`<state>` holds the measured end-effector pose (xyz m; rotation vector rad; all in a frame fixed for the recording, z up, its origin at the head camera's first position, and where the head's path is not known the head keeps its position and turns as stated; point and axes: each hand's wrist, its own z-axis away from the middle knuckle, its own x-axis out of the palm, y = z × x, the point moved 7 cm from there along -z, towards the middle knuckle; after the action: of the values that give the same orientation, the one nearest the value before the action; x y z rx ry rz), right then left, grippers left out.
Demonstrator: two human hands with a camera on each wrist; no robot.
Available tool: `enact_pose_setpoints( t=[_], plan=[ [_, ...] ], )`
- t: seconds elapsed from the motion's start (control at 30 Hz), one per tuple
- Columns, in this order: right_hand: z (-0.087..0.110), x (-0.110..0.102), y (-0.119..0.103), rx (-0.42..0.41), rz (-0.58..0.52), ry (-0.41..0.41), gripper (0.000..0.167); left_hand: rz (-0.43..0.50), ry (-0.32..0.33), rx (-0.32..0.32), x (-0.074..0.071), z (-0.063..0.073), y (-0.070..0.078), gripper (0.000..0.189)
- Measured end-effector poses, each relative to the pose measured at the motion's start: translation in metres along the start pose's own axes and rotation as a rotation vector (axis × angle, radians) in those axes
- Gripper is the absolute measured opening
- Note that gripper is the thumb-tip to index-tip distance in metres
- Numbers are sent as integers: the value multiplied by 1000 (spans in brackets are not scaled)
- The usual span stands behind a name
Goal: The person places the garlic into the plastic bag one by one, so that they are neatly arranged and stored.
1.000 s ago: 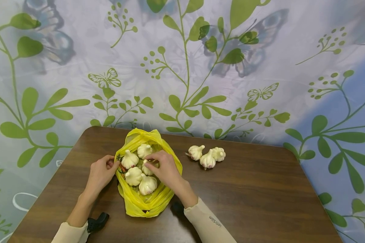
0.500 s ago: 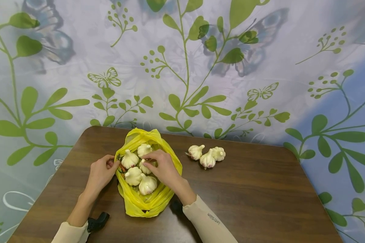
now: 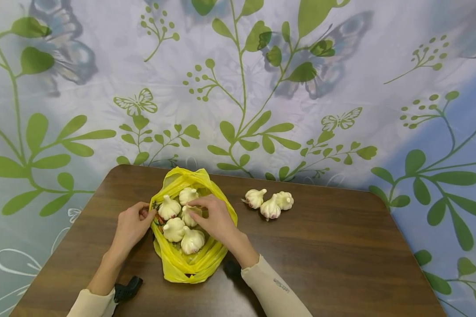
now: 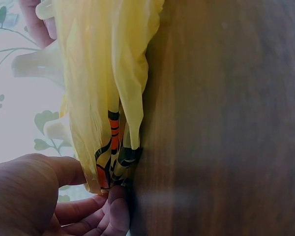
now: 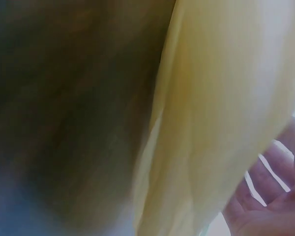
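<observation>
In the head view, a yellow plastic bag [image 3: 196, 275] lies spread open on the table with several whitish garlic bulbs [image 3: 192, 240] inside it. My left hand [image 3: 131, 226] pinches the bag's left rim between thumb and fingers; the left wrist view shows the gathered yellow plastic [image 4: 91, 98], printed in black and orange, in that pinch. Over the bag's right side, my right hand [image 3: 216, 220] has its thumb and fingertips on one garlic bulb [image 3: 187, 217], partly covered by them. The right wrist view has curved fingers [image 5: 270, 177] behind the bag's yellow side.
A loose group of garlic bulbs [image 3: 270, 208] sits on the brown wooden table [image 3: 325, 251] right of the bag, near the back edge. Behind the table hangs a patterned cloth [image 3: 238, 88] with leaves and butterflies. A black device [image 3: 128, 289] is on the left wrist.
The garlic bulb under my right fingers has shifted slightly within the bag, and more of it shows now. My left hand keeps its place on the rim.
</observation>
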<state>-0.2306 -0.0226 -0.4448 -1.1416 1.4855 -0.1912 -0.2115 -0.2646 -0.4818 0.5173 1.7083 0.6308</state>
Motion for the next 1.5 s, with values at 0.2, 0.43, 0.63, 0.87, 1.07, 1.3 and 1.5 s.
enact_pose_setpoints(
  t=[0.2, 0.43, 0.63, 0.87, 1.07, 1.3, 1.5],
  plan=[
    [9, -9, 0, -26, -19, 65, 23, 1, -3, 4, -1, -1, 2, 27],
    [14, -20, -5, -70, -13, 113, 21, -4, -3, -1, -2, 0, 0, 27],
    [21, -36, -1, -65, 20, 145, 20, -7, -1, 3, -3, 1, 1, 27],
    [35, -67, 10, -101, 55, 249, 19, -8, 3, 14, -3, 1, 0, 26],
    [49, -94, 20, -99, 83, 307, 20, -7, 1, 14, -3, 2, -2, 27],
    [62, -126, 43, -33, 113, 369, 23, -14, -2, 22, -3, 4, -2, 28],
    [80, -161, 65, 39, 167, 452, 23, -15, -8, 17, -1, 2, -2, 28]
  ],
)
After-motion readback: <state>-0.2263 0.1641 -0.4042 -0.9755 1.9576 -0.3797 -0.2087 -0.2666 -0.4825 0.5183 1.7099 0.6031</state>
